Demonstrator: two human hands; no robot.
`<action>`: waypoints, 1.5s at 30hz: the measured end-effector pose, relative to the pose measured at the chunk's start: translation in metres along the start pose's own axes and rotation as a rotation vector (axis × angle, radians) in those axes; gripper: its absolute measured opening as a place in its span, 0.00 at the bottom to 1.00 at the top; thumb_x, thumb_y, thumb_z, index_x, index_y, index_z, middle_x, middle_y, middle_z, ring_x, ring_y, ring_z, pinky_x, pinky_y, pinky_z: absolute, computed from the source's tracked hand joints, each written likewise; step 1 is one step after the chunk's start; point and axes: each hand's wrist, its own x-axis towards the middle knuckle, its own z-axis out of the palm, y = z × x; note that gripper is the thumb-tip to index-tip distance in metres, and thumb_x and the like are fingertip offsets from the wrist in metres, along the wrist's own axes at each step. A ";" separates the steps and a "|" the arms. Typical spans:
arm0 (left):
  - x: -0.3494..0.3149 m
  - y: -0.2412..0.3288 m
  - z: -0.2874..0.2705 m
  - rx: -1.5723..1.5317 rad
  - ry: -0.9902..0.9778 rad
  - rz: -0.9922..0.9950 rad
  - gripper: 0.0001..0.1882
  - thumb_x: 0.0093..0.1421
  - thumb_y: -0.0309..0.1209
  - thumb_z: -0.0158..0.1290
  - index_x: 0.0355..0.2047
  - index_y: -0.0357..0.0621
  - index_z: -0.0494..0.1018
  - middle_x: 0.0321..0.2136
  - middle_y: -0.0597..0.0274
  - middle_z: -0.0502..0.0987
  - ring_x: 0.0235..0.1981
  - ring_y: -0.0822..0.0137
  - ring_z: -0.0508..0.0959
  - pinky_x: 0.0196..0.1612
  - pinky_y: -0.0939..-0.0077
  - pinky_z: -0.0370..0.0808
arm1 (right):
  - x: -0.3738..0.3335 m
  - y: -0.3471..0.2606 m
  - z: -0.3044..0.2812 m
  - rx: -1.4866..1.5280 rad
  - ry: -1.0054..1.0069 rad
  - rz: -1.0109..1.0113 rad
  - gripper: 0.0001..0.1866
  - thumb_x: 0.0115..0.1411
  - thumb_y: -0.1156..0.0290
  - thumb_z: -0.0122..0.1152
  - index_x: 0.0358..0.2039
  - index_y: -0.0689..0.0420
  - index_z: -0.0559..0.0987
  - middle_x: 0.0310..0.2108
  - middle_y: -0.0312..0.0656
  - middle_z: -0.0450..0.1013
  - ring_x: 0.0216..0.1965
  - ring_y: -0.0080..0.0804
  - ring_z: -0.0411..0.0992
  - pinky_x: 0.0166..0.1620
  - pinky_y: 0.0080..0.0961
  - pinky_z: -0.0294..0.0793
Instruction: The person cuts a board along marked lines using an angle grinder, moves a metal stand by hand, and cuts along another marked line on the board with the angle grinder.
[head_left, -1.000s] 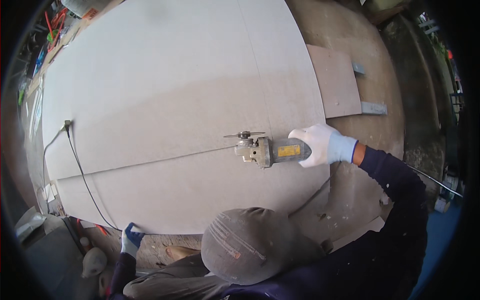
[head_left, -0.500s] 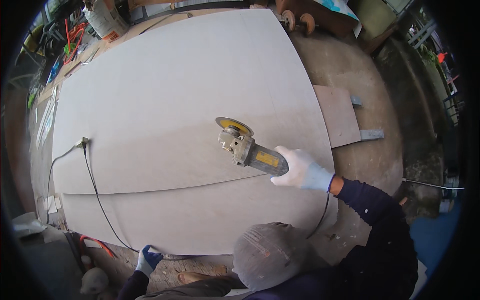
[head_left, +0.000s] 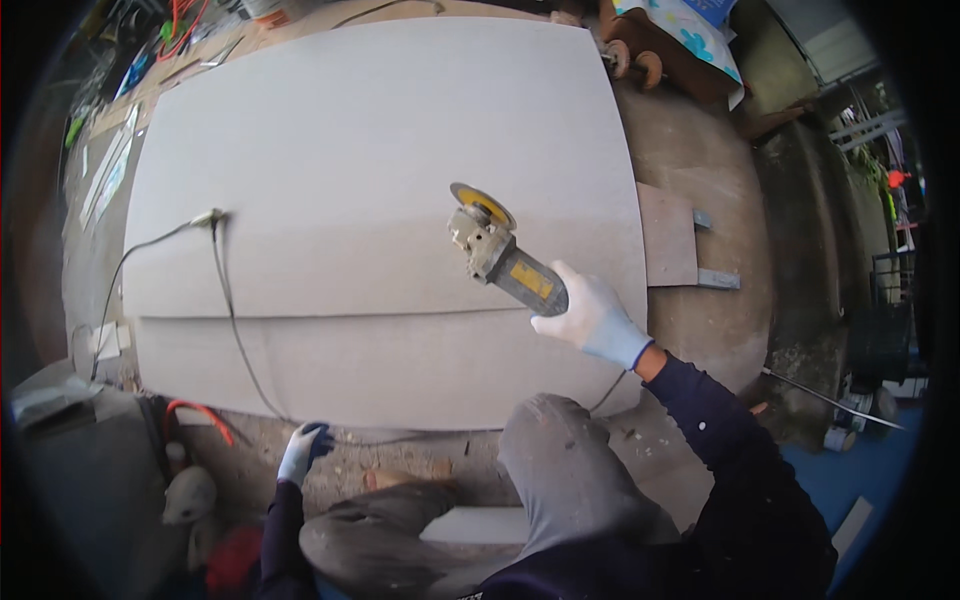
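My right hand (head_left: 592, 318), in a white and pale-blue glove, grips the rear body of a grey angle grinder (head_left: 520, 275). The grinder is held over a large pale board (head_left: 380, 180), its yellow-faced cutting disc (head_left: 484, 205) up and to the left. My left hand (head_left: 303, 450), in a glove with dark-blue fingers, is at the board's near edge with its fingers curled. A black power cord (head_left: 232, 315) meets that hand, but what the fingers hold is hidden. The cord joins a plug connection (head_left: 208, 218) on the board. A straight dark line (head_left: 350, 315) crosses the board's near part.
A brownish panel piece (head_left: 668, 235) sticks out beyond the board's right edge on grey supports. Farther back are rusty round weights (head_left: 635, 62) and a patterned cloth (head_left: 695, 35). An orange hose (head_left: 205, 415) lies near left; a metal rod (head_left: 835, 393) is at right.
The view has shifted, so the board sits higher in the picture. The grinder stays in my right hand, with its disc turned more upright. My left hand remains by the board's near edge.
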 end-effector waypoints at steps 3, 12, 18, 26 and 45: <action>-0.053 0.066 0.064 -0.048 -0.121 0.112 0.15 0.74 0.31 0.51 0.56 0.37 0.76 0.41 0.56 0.83 0.36 0.68 0.84 0.37 0.74 0.81 | 0.001 -0.052 -0.024 -0.005 -0.041 0.012 0.29 0.51 0.54 0.71 0.50 0.56 0.75 0.34 0.53 0.82 0.37 0.57 0.81 0.41 0.50 0.79; -0.227 0.233 0.279 -0.634 -0.061 0.405 0.26 0.76 0.38 0.49 0.68 0.38 0.65 0.55 0.56 0.78 0.52 0.66 0.81 0.52 0.68 0.80 | -0.045 -0.206 -0.041 -0.040 -0.070 -0.027 0.26 0.51 0.58 0.71 0.47 0.55 0.74 0.40 0.53 0.82 0.39 0.56 0.82 0.42 0.49 0.81; -0.298 0.265 0.308 -0.924 -0.007 0.461 0.17 0.74 0.37 0.54 0.57 0.40 0.72 0.47 0.63 0.80 0.48 0.70 0.80 0.52 0.72 0.77 | -0.103 -0.268 -0.080 -0.076 -0.145 -0.054 0.26 0.51 0.61 0.72 0.47 0.57 0.73 0.39 0.52 0.80 0.37 0.52 0.83 0.39 0.45 0.83; -0.402 0.267 0.328 -0.778 0.203 0.458 0.16 0.77 0.43 0.47 0.48 0.42 0.73 0.41 0.64 0.79 0.42 0.74 0.80 0.48 0.74 0.77 | -0.166 -0.288 -0.133 0.034 -0.318 -0.079 0.28 0.52 0.60 0.71 0.50 0.58 0.73 0.42 0.55 0.80 0.41 0.54 0.82 0.42 0.46 0.82; -0.597 0.263 0.339 -0.730 -0.024 0.320 0.19 0.76 0.29 0.46 0.63 0.33 0.70 0.56 0.55 0.79 0.56 0.67 0.79 0.61 0.71 0.75 | -0.306 -0.326 -0.247 0.333 -0.423 -0.196 0.50 0.52 0.62 0.69 0.71 0.70 0.57 0.54 0.67 0.71 0.51 0.60 0.76 0.53 0.48 0.77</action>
